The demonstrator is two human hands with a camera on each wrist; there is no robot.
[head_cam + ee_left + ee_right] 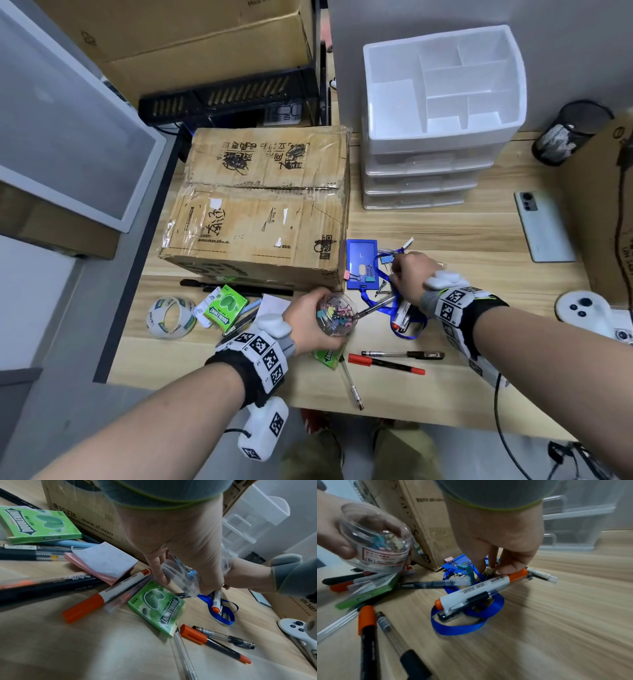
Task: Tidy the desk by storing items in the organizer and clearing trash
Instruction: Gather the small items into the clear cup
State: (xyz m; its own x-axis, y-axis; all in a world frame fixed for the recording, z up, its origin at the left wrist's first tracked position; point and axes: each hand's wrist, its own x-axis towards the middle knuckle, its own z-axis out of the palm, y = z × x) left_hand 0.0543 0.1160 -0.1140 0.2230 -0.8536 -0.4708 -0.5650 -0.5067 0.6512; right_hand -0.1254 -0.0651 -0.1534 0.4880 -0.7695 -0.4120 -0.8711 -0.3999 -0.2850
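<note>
Beside the right hand (407, 274), left hand (310, 320) grips clip jar (335, 313)

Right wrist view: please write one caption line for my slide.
Right hand picks a small binder clip off the desk while left hand holds the clip jar.

A light wooden desk (445, 226) carries scattered items. A large taped cardboard box (257, 205) sits at its left back, with a white drawer organizer (428, 164) to its right and a black mesh cup (568, 133) further right. A grey phone (543, 226) lies face down near the right edge. Along the front lie a clear tape roll (169, 317), a green gum box (224, 308), a blue card holder (361, 263) with a blue lanyard (407, 325), a red-capped pen (385, 364), a black pen (404, 354) and a white controller (589, 311)
</note>
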